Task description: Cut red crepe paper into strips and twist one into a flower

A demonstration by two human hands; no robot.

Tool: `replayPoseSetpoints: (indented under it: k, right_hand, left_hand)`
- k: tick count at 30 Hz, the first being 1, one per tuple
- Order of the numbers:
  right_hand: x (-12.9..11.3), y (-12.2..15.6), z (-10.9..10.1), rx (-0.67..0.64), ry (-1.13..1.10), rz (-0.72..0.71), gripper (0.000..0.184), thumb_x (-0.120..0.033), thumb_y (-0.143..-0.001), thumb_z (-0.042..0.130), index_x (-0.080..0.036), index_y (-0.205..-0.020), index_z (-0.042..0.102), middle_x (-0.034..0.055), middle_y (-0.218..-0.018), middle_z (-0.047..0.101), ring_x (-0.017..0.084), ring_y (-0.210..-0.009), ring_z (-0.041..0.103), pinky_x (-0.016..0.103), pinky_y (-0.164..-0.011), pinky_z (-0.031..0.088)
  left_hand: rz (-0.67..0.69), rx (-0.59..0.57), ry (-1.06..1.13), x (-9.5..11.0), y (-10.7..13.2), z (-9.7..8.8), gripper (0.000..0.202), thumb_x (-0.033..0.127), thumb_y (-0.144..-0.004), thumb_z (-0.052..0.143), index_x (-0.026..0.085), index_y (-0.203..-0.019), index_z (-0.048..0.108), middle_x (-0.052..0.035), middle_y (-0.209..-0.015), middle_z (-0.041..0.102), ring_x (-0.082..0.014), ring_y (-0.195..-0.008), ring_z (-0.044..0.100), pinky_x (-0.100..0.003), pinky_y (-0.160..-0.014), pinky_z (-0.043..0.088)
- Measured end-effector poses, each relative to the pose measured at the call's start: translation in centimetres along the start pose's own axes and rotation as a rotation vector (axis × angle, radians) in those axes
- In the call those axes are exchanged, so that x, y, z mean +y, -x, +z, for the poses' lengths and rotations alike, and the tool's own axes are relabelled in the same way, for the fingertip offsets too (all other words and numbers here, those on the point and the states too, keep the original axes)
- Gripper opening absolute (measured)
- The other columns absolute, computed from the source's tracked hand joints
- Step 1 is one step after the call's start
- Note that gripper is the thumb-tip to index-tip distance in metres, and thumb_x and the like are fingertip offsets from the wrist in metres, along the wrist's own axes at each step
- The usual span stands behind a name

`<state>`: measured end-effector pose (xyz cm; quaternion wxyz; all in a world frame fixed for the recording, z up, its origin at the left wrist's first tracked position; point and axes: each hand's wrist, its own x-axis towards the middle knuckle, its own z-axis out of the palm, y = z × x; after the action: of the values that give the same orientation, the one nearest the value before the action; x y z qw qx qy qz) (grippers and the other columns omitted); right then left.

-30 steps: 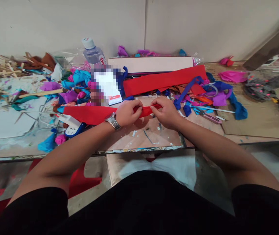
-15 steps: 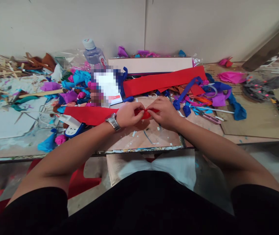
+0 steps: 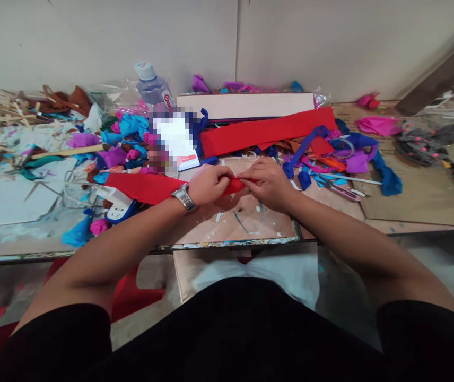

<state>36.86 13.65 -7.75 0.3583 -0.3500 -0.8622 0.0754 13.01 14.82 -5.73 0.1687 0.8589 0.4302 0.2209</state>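
A strip of red crepe paper (image 3: pixel 143 188) runs from the left under my left wrist and comes out between my hands. My left hand (image 3: pixel 211 184), below a metal wristwatch, is closed on the strip, its thumb and curled fingers pressing the red edge. Pinching the strip's right end between thumb and fingertips is my right hand (image 3: pixel 265 183). The short piece between the two hands looks folded or gathered; its far end is hidden by my right fingers. Behind my hands lies a second, wider red crepe paper strip (image 3: pixel 267 132), touched by neither hand.
A phone (image 3: pixel 177 140), partly blurred out, leans behind my left hand, near a bottle (image 3: pixel 153 87). Crepe scraps and blue ribbon (image 3: pixel 310 146) lie around pink-handled scissors (image 3: pixel 342 191). At left are a power strip (image 3: pixel 121 211) and wooden sticks (image 3: pixel 12 114). Cardboard (image 3: pixel 421 196) covers the right side.
My left thumb and fingers have drawn slightly back from my right fingertips, so more of the red strip shows between my hands. My right hand stays almost in place.
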Motion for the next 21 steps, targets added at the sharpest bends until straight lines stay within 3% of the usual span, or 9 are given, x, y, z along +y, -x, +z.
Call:
replayPoseSetpoints:
  k: [5, 15, 21]
  right_hand:
    - [0.07, -0.02, 0.00, 0.041, 0.005, 0.031, 0.019, -0.029, -0.100, 0.067, -0.023, -0.106, 0.084, 0.0060, -0.095, 0.082, 0.024, -0.091, 0.069, 0.042, -0.089, 0.049]
    - [0.09, 0.01, 0.07, 0.068, -0.044, 0.107, 0.016, -0.028, -0.097, 0.069, -0.023, -0.101, 0.084, 0.0060, -0.096, 0.083, 0.025, -0.092, 0.072, 0.042, -0.092, 0.052]
    - [-0.02, -0.05, -0.01, 0.065, -0.060, 0.130, 0.017, -0.027, -0.097, 0.068, -0.024, -0.101, 0.084, 0.0057, -0.096, 0.083, 0.025, -0.092, 0.072, 0.043, -0.092, 0.052]
  left_hand:
    - [-0.048, 0.054, 0.003, -0.06, -0.09, -0.09, 0.034, 0.028, -0.085, 0.050, 0.020, -0.097, 0.081, -0.0049, -0.083, 0.078, -0.0208, -0.071, 0.064, -0.035, -0.071, 0.046]
    - [0.034, 0.221, 0.071, 0.26, -0.03, 0.08, 0.025, 0.013, -0.078, 0.055, 0.019, -0.097, 0.071, -0.0059, -0.092, 0.074, -0.0195, -0.079, 0.062, -0.035, -0.075, 0.049]
    - [0.072, 0.256, 0.083, -0.16, -0.17, 0.06, 0.030, 0.007, -0.078, 0.052, 0.019, -0.100, 0.067, -0.0067, -0.098, 0.071, -0.0196, -0.084, 0.061, -0.034, -0.076, 0.050]
